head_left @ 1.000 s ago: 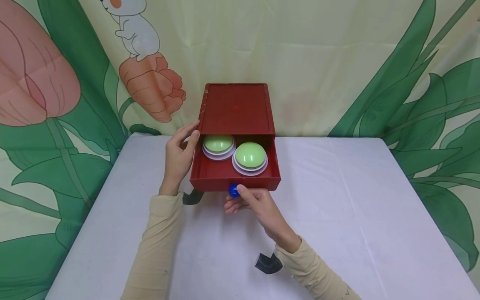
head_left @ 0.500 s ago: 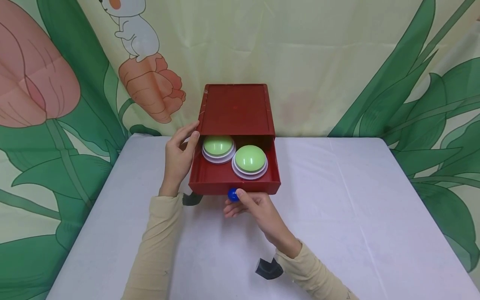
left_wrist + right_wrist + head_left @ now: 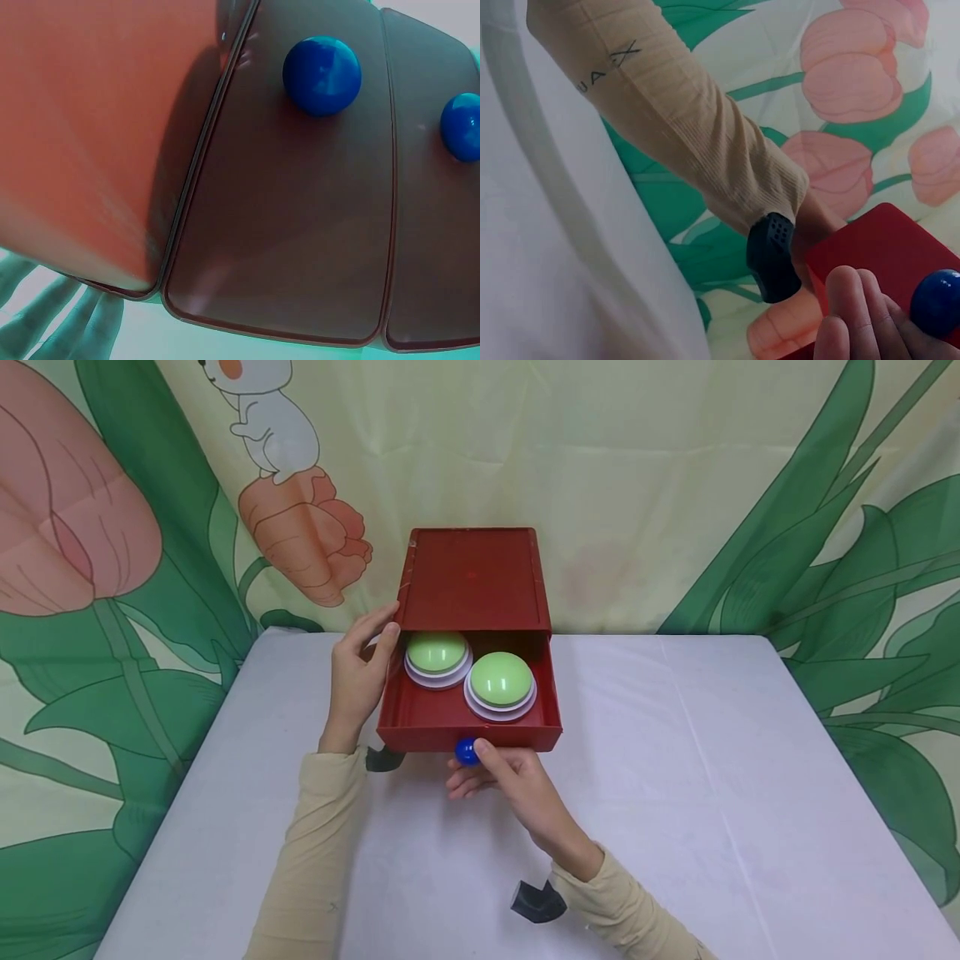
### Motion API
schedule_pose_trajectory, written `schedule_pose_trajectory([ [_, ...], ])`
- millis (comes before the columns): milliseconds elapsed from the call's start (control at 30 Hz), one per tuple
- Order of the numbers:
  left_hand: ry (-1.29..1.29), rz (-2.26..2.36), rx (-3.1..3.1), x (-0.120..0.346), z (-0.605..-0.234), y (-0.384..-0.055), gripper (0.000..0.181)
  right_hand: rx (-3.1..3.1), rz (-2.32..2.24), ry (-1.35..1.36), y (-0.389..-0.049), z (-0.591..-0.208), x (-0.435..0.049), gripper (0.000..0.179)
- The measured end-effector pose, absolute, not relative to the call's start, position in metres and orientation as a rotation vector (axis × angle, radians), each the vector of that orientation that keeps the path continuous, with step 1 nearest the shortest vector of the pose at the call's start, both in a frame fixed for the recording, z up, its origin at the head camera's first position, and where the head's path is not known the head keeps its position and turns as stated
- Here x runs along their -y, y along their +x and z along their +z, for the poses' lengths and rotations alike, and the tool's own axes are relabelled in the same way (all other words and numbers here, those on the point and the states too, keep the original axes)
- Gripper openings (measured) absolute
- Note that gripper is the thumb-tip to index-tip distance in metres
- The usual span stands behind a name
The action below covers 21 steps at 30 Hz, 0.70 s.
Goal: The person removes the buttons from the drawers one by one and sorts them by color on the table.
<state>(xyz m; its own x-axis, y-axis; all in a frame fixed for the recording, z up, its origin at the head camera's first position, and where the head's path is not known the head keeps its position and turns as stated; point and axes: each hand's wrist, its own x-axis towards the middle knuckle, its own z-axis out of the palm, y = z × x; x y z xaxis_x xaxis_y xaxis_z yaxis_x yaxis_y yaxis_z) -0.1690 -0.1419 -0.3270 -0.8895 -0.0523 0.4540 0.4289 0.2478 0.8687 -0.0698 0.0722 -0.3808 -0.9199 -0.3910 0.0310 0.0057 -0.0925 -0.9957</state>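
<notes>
A red drawer cabinet point(image 3: 472, 578) stands at the table's back edge with its top drawer point(image 3: 427, 739) pulled out. Inside the drawer sit two round push buttons with green domes and white bases: one button point(image 3: 437, 653) at the back left, another button point(image 3: 500, 683) nearer the front right. My left hand point(image 3: 360, 681) rests against the cabinet's left side with extended fingers. My right hand point(image 3: 517, 781) pinches the drawer's blue knob point(image 3: 467, 752), thumb on top; the rest of its fingers, seen in the right wrist view, are fairly straight beside the knob point(image 3: 939, 304).
Two more drawer fronts, each bearing a blue knob point(image 3: 322, 76), show in the left wrist view. A white cloth covers the table point(image 3: 675, 793). Behind it hangs a printed curtain point(image 3: 600, 485) with plants and a rabbit. Dark wrist cameras point(image 3: 538, 902) stick out by the sleeves.
The drawer has slid a little farther out toward me, with my right hand on its knob and the two buttons carried along. My left hand has stayed put.
</notes>
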Motion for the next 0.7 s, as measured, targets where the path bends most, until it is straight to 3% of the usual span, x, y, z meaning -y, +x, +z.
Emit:
schedule_pose_trajectory([
  [700, -0.345, -1.691, 2.133, 0.142, -0.328, -0.170, 0.037, -2.030, -2.041, -0.380, -0.068, -0.379, -0.093, 0.049],
])
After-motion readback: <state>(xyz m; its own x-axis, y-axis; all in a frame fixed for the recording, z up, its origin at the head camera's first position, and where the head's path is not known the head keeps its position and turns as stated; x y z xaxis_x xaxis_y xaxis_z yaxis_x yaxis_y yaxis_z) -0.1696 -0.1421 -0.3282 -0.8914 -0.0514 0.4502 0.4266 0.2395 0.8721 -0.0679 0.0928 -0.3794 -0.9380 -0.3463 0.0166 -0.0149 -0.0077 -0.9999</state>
